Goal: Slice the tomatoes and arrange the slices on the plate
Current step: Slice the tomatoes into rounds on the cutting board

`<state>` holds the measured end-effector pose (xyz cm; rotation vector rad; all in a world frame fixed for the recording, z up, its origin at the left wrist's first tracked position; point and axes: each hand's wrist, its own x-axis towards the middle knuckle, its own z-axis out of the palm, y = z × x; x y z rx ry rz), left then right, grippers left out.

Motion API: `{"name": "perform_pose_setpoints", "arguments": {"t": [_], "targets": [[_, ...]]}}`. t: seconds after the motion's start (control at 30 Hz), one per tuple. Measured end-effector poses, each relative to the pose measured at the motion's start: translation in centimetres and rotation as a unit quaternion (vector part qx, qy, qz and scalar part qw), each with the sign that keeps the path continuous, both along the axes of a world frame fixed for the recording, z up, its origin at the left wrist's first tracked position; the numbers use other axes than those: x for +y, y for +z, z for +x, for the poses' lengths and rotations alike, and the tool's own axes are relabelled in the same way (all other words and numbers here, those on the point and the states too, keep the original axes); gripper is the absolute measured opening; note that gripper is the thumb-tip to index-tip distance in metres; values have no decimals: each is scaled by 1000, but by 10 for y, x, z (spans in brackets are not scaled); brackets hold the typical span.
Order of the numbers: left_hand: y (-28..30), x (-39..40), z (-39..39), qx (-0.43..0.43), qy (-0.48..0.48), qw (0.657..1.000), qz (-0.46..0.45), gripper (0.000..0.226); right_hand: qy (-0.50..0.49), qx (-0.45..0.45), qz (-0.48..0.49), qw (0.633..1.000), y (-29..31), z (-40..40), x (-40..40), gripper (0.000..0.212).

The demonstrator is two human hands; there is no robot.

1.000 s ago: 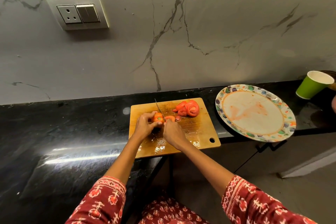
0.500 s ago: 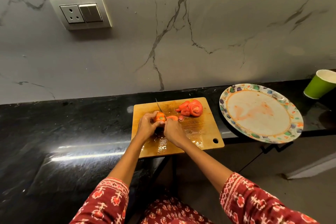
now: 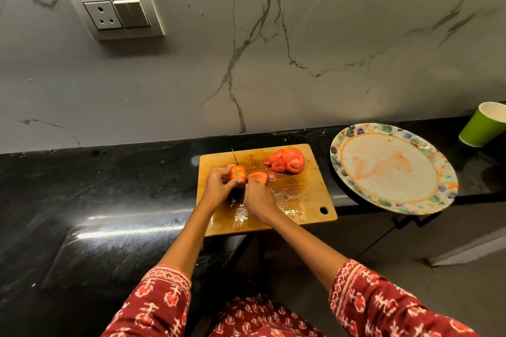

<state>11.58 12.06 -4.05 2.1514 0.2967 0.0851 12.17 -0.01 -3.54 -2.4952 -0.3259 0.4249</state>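
Left hand (image 3: 216,186) gripping tomato end (image 3: 237,174) on board (image 3: 301,194), right hand (image 3: 257,198) clamped on knife (image 3: 236,157), blade between tomato end and slice (image 3: 258,176)

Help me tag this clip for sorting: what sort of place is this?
Most likely a home kitchen. A black stone counter runs under a marble-look wall with a socket and switch plate, and a wooden cutting board holds tomato slices beside a patterned plate.

On a wooden cutting board (image 3: 295,200) on the black table (image 3: 95,200), the left hand (image 3: 216,187) grips a tomato (image 3: 237,174) while the right hand (image 3: 257,200) holds a knife (image 3: 235,157) against it. Cut slices (image 3: 287,163) lie behind. The patterned plate (image 3: 394,200) sits right, beside a green cup (image 3: 482,126).
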Motion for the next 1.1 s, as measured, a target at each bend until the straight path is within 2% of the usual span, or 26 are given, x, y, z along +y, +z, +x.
{"name": "perform_pose_setpoints", "arguments": {"t": [0.1, 0.3, 0.47, 0.77, 0.9, 1.1], "targets": [[1, 1, 0, 12, 1, 1000, -2, 54, 6, -11, -14, 1000, -6, -8, -7, 28], [0, -2, 1, 16, -12, 1000, 20, 53, -12, 32, -24, 999, -6, -4, -3, 25], [-1, 2, -3, 16, 5, 1000, 3, 54, 0, 35, -29, 999, -6, -5, -3, 27], [3, 10, 3, 49, 10, 999, -20, 55, 27, 11, -102, 994, -16, -31, -36, 30], [4, 9, 1, 55, 10, 998, -23, 56, 5, 18, -68, 998, -10, -23, -46, 24], [4, 0, -2, 33, 6, 999, -19, 55, -9, -36, 4, 999, 17, -15, -37, 31]]}}
